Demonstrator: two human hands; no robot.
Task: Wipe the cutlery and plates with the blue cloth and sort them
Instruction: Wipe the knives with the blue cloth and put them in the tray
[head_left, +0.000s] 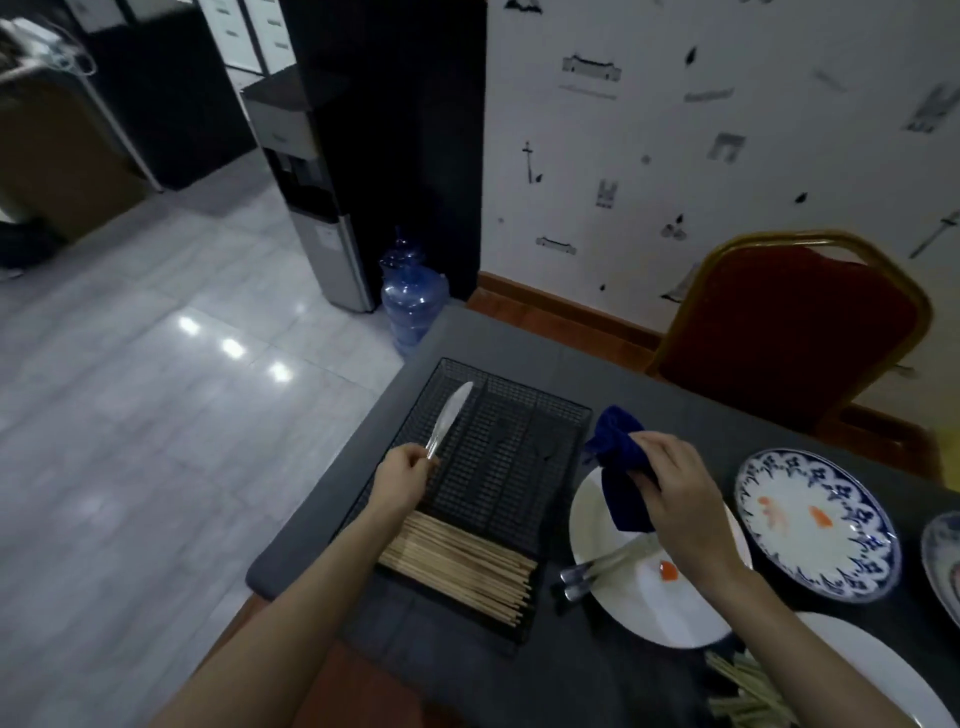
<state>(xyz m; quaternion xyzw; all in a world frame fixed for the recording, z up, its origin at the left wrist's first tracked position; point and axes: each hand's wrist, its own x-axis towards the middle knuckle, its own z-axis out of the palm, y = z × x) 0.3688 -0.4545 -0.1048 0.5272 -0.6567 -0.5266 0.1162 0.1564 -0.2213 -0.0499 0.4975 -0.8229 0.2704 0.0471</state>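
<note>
Left hand grips knife (right hand: cloth).

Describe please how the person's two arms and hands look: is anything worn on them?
Both forearms are bare up to the frame edge; no sleeve shows. The left hand and the right hand wear no glove. No ring, watch or bracelet is visible, though the picture is dim and slightly blurred.

Dark-blue cloth, plain white plate, blue-and-white floral-rimmed plate, black wire tray, red chair.
</note>
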